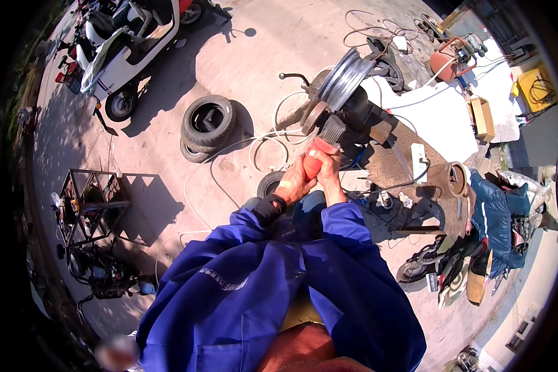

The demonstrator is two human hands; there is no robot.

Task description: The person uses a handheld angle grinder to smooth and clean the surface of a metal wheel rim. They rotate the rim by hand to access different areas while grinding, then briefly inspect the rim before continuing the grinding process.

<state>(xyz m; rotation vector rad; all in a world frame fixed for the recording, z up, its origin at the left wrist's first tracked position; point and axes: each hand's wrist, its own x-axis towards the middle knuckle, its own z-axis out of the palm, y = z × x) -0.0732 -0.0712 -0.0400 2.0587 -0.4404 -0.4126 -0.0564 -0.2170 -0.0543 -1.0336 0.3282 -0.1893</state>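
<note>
Both my hands are closed around the red body of a power tool [313,165], which looks like an angle grinder. My left hand [295,182] wraps its near left side, with a dark band at the wrist. On the right side my right hand [328,166] grips it a little farther forward. A grey ribbed block [333,129] and a brownish round disc [314,116] lie just beyond the tool; how they join it I cannot tell. Past them a silver wheel rim [346,77] stands tilted on a dark machine.
Two stacked tyres [209,121] lie left of the hose coils [268,155]. A white scooter [130,62] stands far left, above a metal frame [93,201]. To the right are a rusty metal plate [394,152], a red compressor tank [447,62] and a cardboard box [482,118].
</note>
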